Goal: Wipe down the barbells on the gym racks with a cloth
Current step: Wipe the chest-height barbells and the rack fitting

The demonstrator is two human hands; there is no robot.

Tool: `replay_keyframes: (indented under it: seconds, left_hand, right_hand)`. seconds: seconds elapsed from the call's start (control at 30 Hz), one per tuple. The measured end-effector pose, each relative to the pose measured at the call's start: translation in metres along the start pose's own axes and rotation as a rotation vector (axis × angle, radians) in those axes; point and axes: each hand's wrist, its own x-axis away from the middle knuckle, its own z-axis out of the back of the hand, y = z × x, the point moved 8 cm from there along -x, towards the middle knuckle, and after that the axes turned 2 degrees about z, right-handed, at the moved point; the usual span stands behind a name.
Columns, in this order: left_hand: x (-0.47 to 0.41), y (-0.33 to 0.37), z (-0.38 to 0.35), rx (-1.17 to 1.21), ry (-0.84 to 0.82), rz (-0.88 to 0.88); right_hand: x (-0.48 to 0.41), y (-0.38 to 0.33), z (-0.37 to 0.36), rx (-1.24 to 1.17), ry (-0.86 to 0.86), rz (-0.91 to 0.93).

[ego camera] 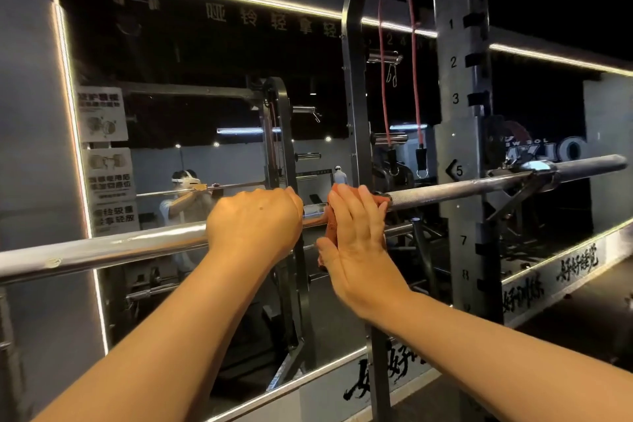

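A wall mirror (205, 79) fills the room's far side, behind the numbered rack upright (459, 113). The barbell (462, 187) crosses that upright near its mark 5. Its long axis runs from low on the upright's left to a sleeve end poking out on the right.

Well left of the upright, the left hand (253, 226) is wrapped round the bar in a full grip. Closer to the upright, the right hand (359, 243) has its fingers (363, 205) laid nearly straight over an orange cloth (329, 226), pressing it onto the bar. The cloth drapes over the bar and hangs below it.

The knurled stretch between cloth and upright lies straight ahead of those fingers. I'd judge the next wipe is a slide along the bar toward the upright, with the right hand the nearer one.

For writing, the upright shows 1, 2, 3, 5, 7 and 8. Left of the upright, the mirror's top reads 哑铃轻拿轻, and the posters (102, 113) at the far left end in 轻拿轻放. Brushed characters run along the mirror's bottom strip. Right of the upright, large reflected letters are too broken to read.
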Motion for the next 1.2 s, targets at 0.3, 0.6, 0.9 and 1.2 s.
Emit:
replay_keyframes:
  seconds: [0.3, 0.6, 0.9, 1.2]
  left_hand:
    - [0.001, -0.001, 0.003, -0.023, 0.112, -0.046]
    - [0.000, 0.001, -0.002, -0.082, 0.059, -0.020]
    - [0.001, -0.006, 0.004, 0.018, 0.070, 0.030]
    - [-0.002, -0.006, 0.005, 0.042, 0.020, 0.098]
  right_hand:
    - [-0.085, 0.010, 0.023, 0.503, -0.247, 0.033]
    - [-0.015, 0.004, 0.011, 0.011, 0.085, 0.072]
    - [-0.084, 0.036, 0.029, 0.465, -0.384, 0.043]
    - [-0.052, 0.033, 0.033, 0.185, -0.077, 0.177]
